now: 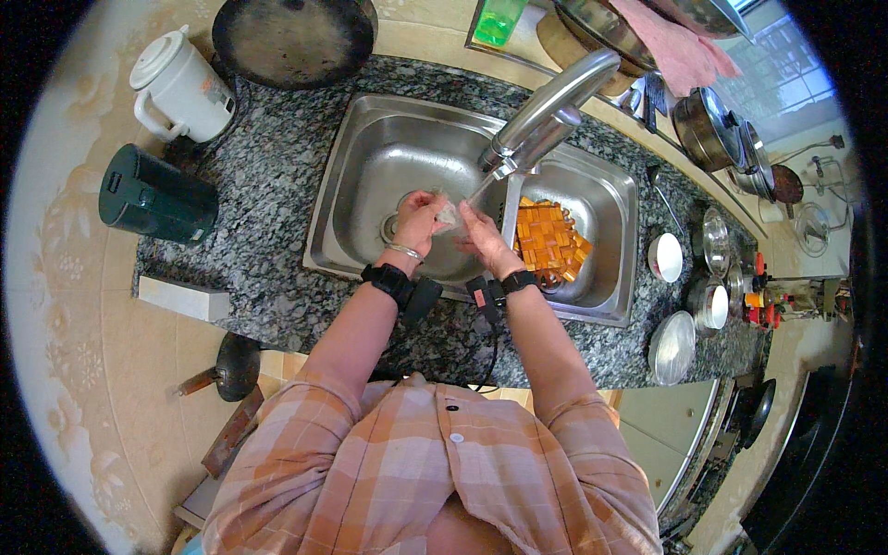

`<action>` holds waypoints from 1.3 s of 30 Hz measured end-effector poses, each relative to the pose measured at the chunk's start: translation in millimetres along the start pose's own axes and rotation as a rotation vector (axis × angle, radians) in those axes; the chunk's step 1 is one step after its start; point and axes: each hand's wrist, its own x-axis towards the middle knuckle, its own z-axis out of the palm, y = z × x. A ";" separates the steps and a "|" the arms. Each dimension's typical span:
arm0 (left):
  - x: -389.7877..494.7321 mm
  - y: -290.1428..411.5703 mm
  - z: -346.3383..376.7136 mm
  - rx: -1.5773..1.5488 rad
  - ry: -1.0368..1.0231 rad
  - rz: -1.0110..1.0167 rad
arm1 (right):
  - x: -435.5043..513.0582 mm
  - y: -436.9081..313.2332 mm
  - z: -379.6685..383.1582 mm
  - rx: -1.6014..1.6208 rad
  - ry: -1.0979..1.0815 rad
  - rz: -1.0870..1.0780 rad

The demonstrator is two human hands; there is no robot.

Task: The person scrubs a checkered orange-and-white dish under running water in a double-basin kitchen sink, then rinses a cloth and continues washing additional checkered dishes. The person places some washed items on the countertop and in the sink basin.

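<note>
Over the large left basin (361,180) of a steel double sink, my left hand (416,218) grips a small crumpled, translucent pale thing (447,216); its exact kind is unclear. My right hand (485,239) is just beside it with fingers apart, partly blurred, at the thin stream of water from the chrome faucet (544,114). I cannot see anything held in it. Behind my left hand the basin's drain (390,227) is partly hidden. An orange-brown woven mat (548,236) lies in the smaller right basin (610,208).
On the granite counter (277,166), a white jug (184,90), a dark green container (159,194) and a white box (184,298) stand at left. A dark round pan (295,41) leans behind. Bowls (666,257) and a metal dish (673,347) are at right; pots (707,132) line the sill.
</note>
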 end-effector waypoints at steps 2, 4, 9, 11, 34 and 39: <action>-0.2 -0.3 -1.1 -0.030 -0.015 -0.002 | 2.2 3.7 4.6 0.150 -0.176 -0.023; -0.7 -3.6 -3.1 -0.072 -0.077 -0.008 | 9.0 7.4 4.0 0.031 -0.020 -0.014; -4.1 -19.2 -5.4 0.044 0.154 -0.130 | 30.7 10.8 -5.3 -0.248 0.167 -0.340; -2.4 -27.2 3.0 -0.053 0.118 -0.241 | 28.6 9.6 -2.8 -0.070 0.193 -0.381; -4.1 -49.7 22.0 -0.045 0.070 -0.091 | -26.0 -32.9 22.8 -0.998 0.469 -0.622; -23.8 -29.5 10.6 -0.179 -0.043 -0.151 | -14.6 -23.5 -6.4 -0.925 0.530 -0.586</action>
